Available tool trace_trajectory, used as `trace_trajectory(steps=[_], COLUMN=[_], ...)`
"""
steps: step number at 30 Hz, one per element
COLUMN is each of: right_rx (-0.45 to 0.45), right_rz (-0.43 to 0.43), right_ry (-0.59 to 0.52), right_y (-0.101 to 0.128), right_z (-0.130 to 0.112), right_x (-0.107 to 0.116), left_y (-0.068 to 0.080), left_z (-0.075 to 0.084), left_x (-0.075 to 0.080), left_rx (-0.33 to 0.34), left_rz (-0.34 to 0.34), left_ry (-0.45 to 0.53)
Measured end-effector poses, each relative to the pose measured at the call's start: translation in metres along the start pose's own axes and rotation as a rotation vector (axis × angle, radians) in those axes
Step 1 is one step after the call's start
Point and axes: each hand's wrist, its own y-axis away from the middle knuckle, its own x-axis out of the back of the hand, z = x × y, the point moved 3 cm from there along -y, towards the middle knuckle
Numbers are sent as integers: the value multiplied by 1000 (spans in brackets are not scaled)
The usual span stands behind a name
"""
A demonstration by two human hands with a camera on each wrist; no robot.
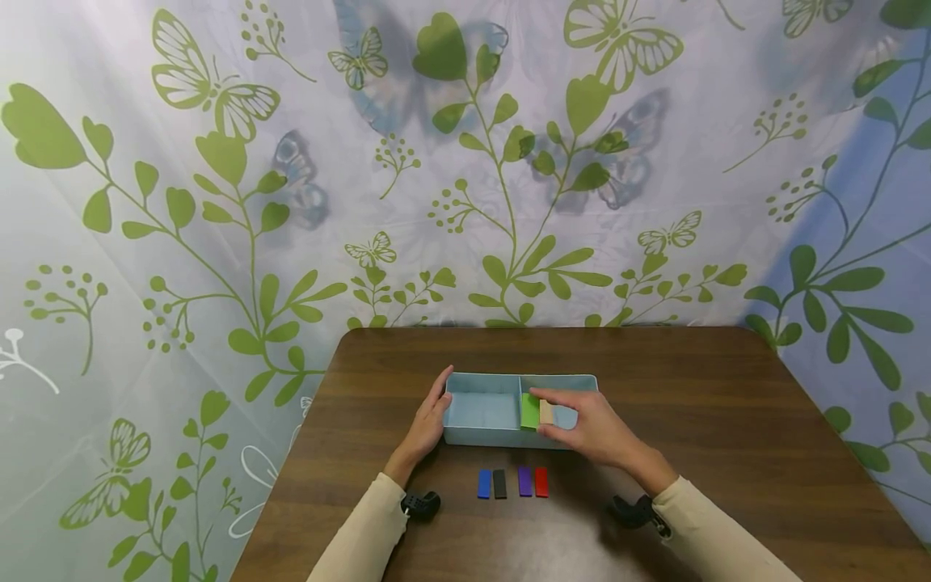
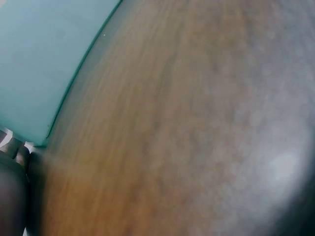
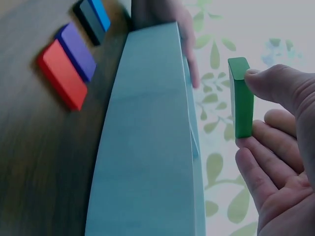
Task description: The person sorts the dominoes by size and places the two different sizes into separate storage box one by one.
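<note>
Closest to me, both sleeves come in low over the brown desk (image 1: 727, 420), and just past the wrists I'm seeing four small blocks in a neat row: blue block (image 1: 484, 483), black block (image 1: 499, 483), purple block (image 1: 525, 481), red block (image 1: 541, 482), the first two touching, then a gap, the last two touching. They lie flat just in front of the tray, within easy reach of either hand. Moving on, my right hand (image 1: 592, 427) is over the right compartment of the pale blue tray (image 1: 483, 381), thumb and fingers pinching a green block (image 3: 241, 97) by its ends; beside it I see a tan block (image 1: 546, 411), and I can't tell whether the fingers hold that one too. The pair stands on edge against the divider, I'd judge so they pack side by side. My left hand (image 1: 429, 424) lies with straight fingers flat against the tray's left end wall, likely to brace it against sliding. Its wrist view is a blur of wood and tray. Furthest off hangs the leaf-and-butterfly curtain (image 1: 218, 202).
</note>
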Motion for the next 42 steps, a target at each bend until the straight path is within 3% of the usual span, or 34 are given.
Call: trace_trajectory(steps=[14, 29, 42], right_rx=[-93, -131, -112], right_rz=[-55, -242, -377], right_ry=[26, 67, 174], right_y=[5, -5, -18], right_z=[32, 59, 71], right_x=[13, 22, 12], left_y=[-1, 0, -1], left_z=[-1, 0, 0], left_x=[0, 0, 0], left_rx=[6, 5, 14], left_rz=[4, 14, 14], left_ry=[4, 1, -3])
